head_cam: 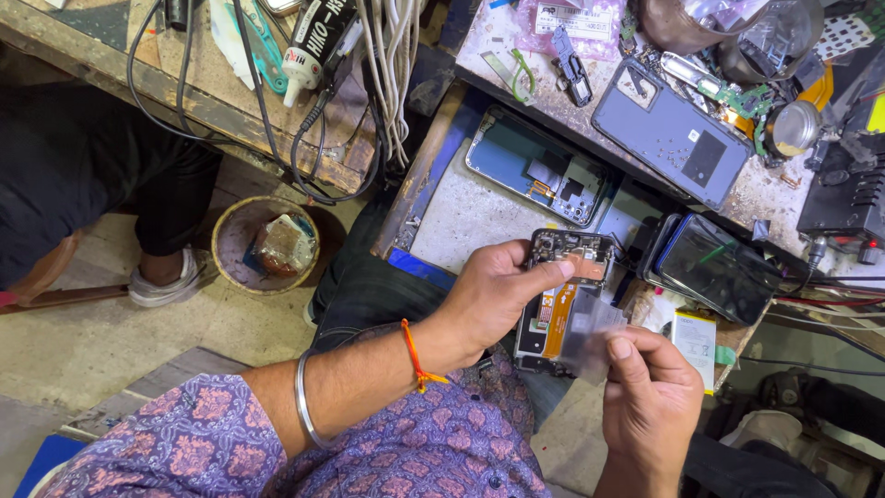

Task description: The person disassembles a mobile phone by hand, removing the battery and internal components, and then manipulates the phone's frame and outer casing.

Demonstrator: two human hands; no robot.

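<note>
Two hands at work over lap, just below front edge of surface (461,198). Left hand (493,290) wrapped round opened phone (564,290), back cover off, thumb lying across upper part by camera end, circuit board & orange strip exposed. Phone held upright-ish, tilted slightly, screen side away from view. Right hand (650,397) pinching thin clear film (590,337) btwn thumb & fingers, film overlapping lower part of phone, touching or just in front of it; cannot tell which. Steel bangle (302,406) & orange thread (415,355) on left wrist, purple patterned sleeve (194,443) below.

On surface: phone frame (539,166) w/ inner side up, lying flat just above held phone. Grey-blue back cover (668,134) further up, to right of frame. Dark phone w/ curved glass (714,267) right of held phone, near it. Small battery (693,337) at surface edge, just right of right hand. Glue tube (313,41) & bundle of cables (387,65) on wooden bench at top left. Round bowl (265,244) w/ scraps on floor, left of lap. Another person's sandalled foot (166,277) beside bowl.
</note>
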